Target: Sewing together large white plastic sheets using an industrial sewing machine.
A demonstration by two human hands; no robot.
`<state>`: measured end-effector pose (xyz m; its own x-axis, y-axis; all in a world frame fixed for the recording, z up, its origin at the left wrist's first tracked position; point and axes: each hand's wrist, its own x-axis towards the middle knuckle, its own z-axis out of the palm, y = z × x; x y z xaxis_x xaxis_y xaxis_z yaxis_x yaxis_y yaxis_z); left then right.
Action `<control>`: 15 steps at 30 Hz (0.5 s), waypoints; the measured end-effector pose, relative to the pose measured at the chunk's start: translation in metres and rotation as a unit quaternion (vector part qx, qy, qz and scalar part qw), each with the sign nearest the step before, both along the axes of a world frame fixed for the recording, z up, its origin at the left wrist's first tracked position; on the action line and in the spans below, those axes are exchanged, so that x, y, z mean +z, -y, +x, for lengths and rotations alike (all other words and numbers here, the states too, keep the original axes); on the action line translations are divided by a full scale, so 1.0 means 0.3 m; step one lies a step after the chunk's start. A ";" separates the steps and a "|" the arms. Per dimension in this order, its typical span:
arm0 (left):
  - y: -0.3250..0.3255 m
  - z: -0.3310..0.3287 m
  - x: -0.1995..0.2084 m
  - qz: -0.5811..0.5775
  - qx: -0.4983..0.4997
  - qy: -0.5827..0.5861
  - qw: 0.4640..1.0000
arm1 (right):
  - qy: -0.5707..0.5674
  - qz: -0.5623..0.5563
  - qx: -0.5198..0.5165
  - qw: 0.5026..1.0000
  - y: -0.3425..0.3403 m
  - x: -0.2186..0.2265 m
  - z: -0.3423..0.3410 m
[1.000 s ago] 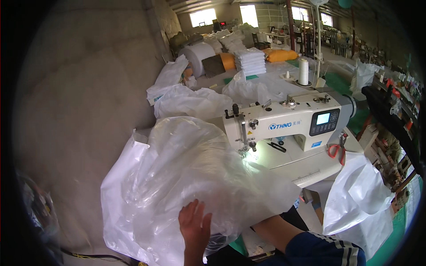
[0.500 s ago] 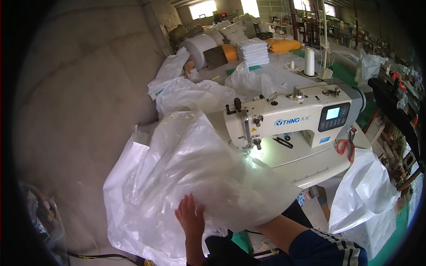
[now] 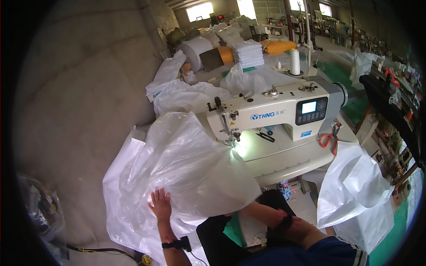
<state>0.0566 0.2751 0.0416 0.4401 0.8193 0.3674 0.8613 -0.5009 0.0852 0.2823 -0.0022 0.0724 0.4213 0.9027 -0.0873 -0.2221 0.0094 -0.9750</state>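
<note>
A white plastic sheet [image 3: 191, 164], shiny and crinkled, fills the lower left middle. The left hand [image 3: 161, 205] lies on it, fingers spread, gripping nothing. I can't tell about the hidden right hand. One corner points right; the long way is unclear. Flat table [image 3: 284, 155] shows right of it.

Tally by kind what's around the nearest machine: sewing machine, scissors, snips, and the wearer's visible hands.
Sewing machine: 1
Red-handled scissors: 1
Black thread snips: 1
Visible hands: 1, the left hand; the right hand is hidden by the translucent plastic sheet
Total: 4
</note>
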 end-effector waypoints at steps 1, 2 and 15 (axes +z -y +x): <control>-0.005 -0.023 0.016 0.005 0.001 -0.008 1.000 | -0.047 -0.019 -0.020 0.999 0.035 0.023 0.025; -0.011 -0.043 0.032 0.007 0.005 -0.012 1.000 | -0.092 -0.054 -0.058 0.993 0.064 0.051 0.069; 0.454 0.784 0.125 -0.099 -0.313 0.131 0.936 | 0.383 -0.016 0.015 0.924 -0.044 -0.258 -0.151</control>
<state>0.2918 0.1389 0.0790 0.7723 0.4951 0.3981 0.3416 -0.8520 0.3968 0.2371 0.0110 -0.0050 0.3463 0.9168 0.1986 0.5324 -0.0177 -0.8463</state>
